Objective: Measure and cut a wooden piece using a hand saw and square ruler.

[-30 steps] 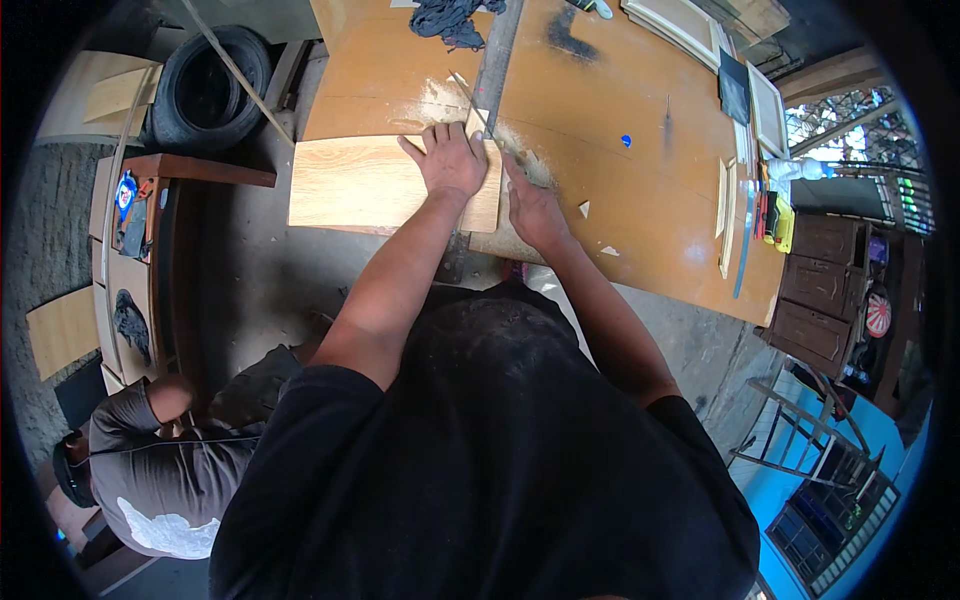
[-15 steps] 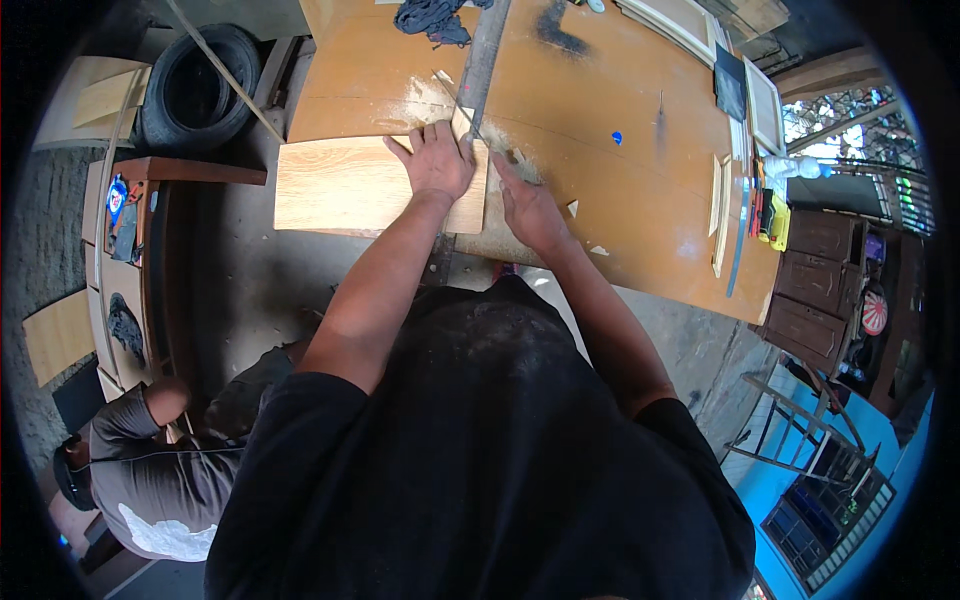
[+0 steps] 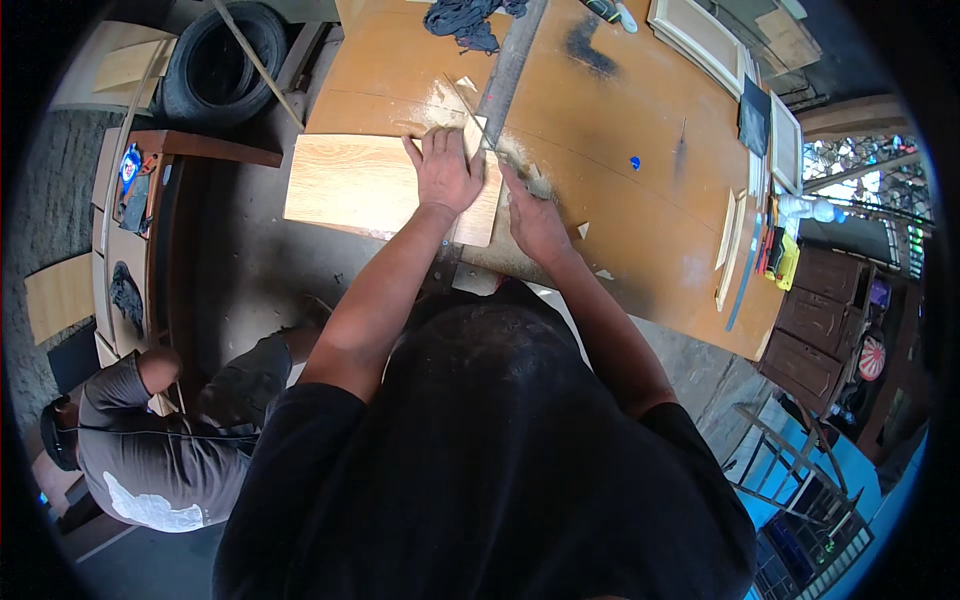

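My left hand (image 3: 447, 178) lies flat with spread fingers on a light wood-grain board (image 3: 345, 185), its thumb apart toward the left. The board overhangs the near edge of an orange-brown worktable (image 3: 600, 240). Beside that hand, a narrow pale wood strip (image 3: 474, 130) sticks out past the board's far edge. My right hand (image 3: 542, 230), just right of the board, is closed with its index finger stretched forward. From it a thin dark saw blade (image 3: 465, 102), seen nearly edge-on, slants away across the strip. The saw's handle is hidden in the hand.
Sawdust and small offcuts (image 3: 583, 230) lie about the cut. A dark metal bar (image 3: 515, 65) crosses the table, with a dark cloth (image 3: 465, 25) at its far end. Pale frames (image 3: 700, 35) and strips (image 3: 727, 250) lie along the right. A person (image 3: 160, 435) sits low at left.
The whole view has turned slightly clockwise. Both hands stay at the board and strip, with the blade across the strip at nearly the same place.
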{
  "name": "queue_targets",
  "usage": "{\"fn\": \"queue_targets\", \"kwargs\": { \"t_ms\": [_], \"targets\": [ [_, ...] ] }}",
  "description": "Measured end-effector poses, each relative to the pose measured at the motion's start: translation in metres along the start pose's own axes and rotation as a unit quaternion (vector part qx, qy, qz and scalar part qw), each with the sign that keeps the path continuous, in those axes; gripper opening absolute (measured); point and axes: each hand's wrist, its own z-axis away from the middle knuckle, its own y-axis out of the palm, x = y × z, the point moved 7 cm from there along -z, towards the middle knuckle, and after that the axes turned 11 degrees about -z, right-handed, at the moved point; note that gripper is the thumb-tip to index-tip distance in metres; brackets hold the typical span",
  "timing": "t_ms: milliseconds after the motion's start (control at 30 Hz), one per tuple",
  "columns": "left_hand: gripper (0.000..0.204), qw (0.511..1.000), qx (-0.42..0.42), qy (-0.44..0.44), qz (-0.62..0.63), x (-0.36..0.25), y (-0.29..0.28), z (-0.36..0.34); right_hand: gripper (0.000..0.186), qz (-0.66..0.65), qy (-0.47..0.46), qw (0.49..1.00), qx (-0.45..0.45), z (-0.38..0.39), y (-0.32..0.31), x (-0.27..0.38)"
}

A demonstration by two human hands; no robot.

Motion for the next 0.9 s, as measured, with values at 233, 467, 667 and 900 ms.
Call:
{"fn": "queue_targets", "kwargs": {
  "t_ms": [233,467,667,900],
  "targets": [
    [0.054,1.0,0.005,0.018,0.021,0.006,-0.001,-0.008,0.063,0.013,0.005,1.0,0.002,-0.009,-0.002,0.006],
    [0.062,0.999,-0.031,0.012,0.025,0.013,-0.008,0.022,0.06,0.013,0.005,1.0,0.022,0.005,0.006,0.019],
    [0.063,0.999,-0.018,0.02,0.017,0.011,-0.01,0.028,0.06,0.0,0.033,0.999,0.011,0.019,0.019,0.013],
    [0.06,0.999,0.031,0.013,0.019,0.013,-0.009,0.014,0.062,0.028,0.022,0.999,-0.008,0.007,0.018,0.018]
  ]
}}
